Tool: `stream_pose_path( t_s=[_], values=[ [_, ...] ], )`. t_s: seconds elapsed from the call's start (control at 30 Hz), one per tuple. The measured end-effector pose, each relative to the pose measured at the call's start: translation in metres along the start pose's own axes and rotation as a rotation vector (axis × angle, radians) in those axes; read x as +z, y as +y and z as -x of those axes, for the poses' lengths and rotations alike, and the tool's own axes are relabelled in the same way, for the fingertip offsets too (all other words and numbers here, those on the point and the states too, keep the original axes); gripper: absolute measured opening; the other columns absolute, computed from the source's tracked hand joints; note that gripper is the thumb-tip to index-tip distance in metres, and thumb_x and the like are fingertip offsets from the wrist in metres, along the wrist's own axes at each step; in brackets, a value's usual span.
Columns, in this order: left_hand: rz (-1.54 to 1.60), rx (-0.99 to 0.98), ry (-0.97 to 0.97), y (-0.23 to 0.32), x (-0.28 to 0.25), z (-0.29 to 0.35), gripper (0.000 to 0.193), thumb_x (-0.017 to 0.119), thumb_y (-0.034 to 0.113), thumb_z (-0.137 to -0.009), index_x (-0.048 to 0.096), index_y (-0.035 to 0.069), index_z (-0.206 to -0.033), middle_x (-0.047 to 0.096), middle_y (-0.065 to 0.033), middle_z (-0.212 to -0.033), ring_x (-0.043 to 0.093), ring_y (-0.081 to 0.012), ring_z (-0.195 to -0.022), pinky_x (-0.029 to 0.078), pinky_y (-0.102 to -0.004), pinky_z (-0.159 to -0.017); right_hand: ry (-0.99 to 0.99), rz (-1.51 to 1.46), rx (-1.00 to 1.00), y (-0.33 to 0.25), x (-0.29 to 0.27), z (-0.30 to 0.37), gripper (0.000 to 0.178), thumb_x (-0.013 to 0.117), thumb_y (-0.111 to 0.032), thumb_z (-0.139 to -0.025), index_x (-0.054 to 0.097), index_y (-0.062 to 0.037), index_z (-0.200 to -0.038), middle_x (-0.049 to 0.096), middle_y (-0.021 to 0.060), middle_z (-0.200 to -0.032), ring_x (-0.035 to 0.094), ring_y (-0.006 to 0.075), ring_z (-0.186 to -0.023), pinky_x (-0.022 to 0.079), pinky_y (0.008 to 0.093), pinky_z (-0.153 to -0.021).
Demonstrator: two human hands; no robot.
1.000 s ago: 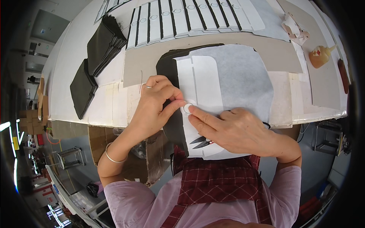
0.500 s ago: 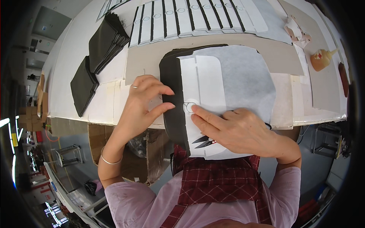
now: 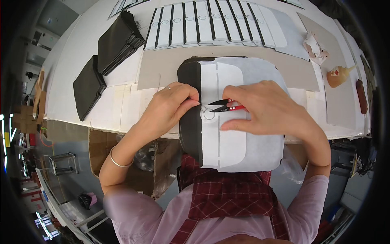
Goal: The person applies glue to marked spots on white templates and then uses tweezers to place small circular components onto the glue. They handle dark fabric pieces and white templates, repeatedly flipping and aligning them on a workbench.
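A rounded black panel (image 3: 190, 134) with pale grey backing (image 3: 264, 148) overhangs the table's near edge in front of me. A white piece (image 3: 231, 152) with a long slit lies on it, bearing a small ring shape (image 3: 209, 114). My left hand (image 3: 172, 106) pinches thumb and forefinger together at the black strip's edge, left of the ring; whatever is between the fingertips is too small to make out. My right hand (image 3: 264, 107) holds thread snips (image 3: 227, 106) with red grips, the dark blades parted and pointing left just above the ring.
Stacked black panels (image 3: 118, 44) lie at the far left, with another black stack (image 3: 88, 87) nearer. Overlapping white pieces with black strips (image 3: 207, 24) line the back on grey card (image 3: 162, 67). A glue bottle (image 3: 338, 76) and crumpled paper (image 3: 315, 48) sit at right.
The snips, earlier tucked under my right hand, now point at the ring. My left thumb and forefinger have closed from apart and moved right, to the black strip's edge.
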State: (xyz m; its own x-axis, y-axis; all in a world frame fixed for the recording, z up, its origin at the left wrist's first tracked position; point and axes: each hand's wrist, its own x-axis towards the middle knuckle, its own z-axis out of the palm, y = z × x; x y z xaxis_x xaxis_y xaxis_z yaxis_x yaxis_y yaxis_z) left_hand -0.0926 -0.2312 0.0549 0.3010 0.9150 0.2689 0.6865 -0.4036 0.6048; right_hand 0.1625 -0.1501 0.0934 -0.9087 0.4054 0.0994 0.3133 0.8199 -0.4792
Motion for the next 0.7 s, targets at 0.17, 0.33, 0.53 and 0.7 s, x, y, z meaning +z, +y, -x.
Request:
stream_pose_path(
  t_s=[0.17, 0.33, 0.53, 0.7],
  values=[
    [-0.003, 0.037, 0.045, -0.001, 0.003, 0.000, 0.010, 0.070, 0.003, -0.089, 0.063, 0.001, -0.096, 0.067, -0.0104, -0.089, 0.066, -0.0267, -0.078, 0.052, -0.0354, -0.070, -0.204, 0.036, 0.037, 0.008, -0.011, -0.034, 0.045, 0.067, -0.040, -0.093, 0.057, -0.0028, -0.070, 0.056, 0.0145, -0.057, 0.058, 0.0380, -0.058, 0.042, 0.0470, -0.057],
    [-0.017, 0.040, 0.071, -0.003, 0.005, 0.000, 0.009, 0.070, 0.003, -0.090, 0.063, 0.002, -0.095, 0.066, -0.0099, -0.085, 0.066, -0.0265, -0.076, 0.052, -0.0355, -0.068, -0.292, 0.009, 0.024, 0.015, -0.011, -0.049, 0.044, 0.064, -0.037, -0.093, 0.059, -0.0015, -0.067, 0.054, 0.0145, -0.057, 0.054, 0.0354, -0.058, 0.041, 0.0459, -0.058],
    [-0.011, 0.052, 0.086, -0.006, 0.007, 0.002, 0.009, 0.070, 0.004, -0.090, 0.062, 0.002, -0.095, 0.067, -0.0092, -0.083, 0.066, -0.0269, -0.075, 0.052, -0.0354, -0.067, -0.332, -0.064, 0.035, 0.014, -0.012, -0.057, 0.041, 0.064, -0.035, -0.093, 0.062, -0.0009, -0.071, 0.051, 0.0140, -0.057, 0.052, 0.0337, -0.059, 0.040, 0.0454, -0.059],
    [-0.033, 0.054, 0.093, -0.006, 0.008, 0.001, 0.009, 0.070, 0.004, -0.090, 0.062, 0.003, -0.095, 0.067, -0.0087, -0.082, 0.066, -0.0265, -0.075, 0.052, -0.0354, -0.067, -0.359, -0.072, 0.046, 0.016, -0.011, -0.060, 0.041, 0.064, -0.035, -0.092, 0.060, -0.0008, -0.069, 0.049, 0.0130, -0.055, 0.048, 0.0326, -0.056, 0.038, 0.0448, -0.058]
  ],
)
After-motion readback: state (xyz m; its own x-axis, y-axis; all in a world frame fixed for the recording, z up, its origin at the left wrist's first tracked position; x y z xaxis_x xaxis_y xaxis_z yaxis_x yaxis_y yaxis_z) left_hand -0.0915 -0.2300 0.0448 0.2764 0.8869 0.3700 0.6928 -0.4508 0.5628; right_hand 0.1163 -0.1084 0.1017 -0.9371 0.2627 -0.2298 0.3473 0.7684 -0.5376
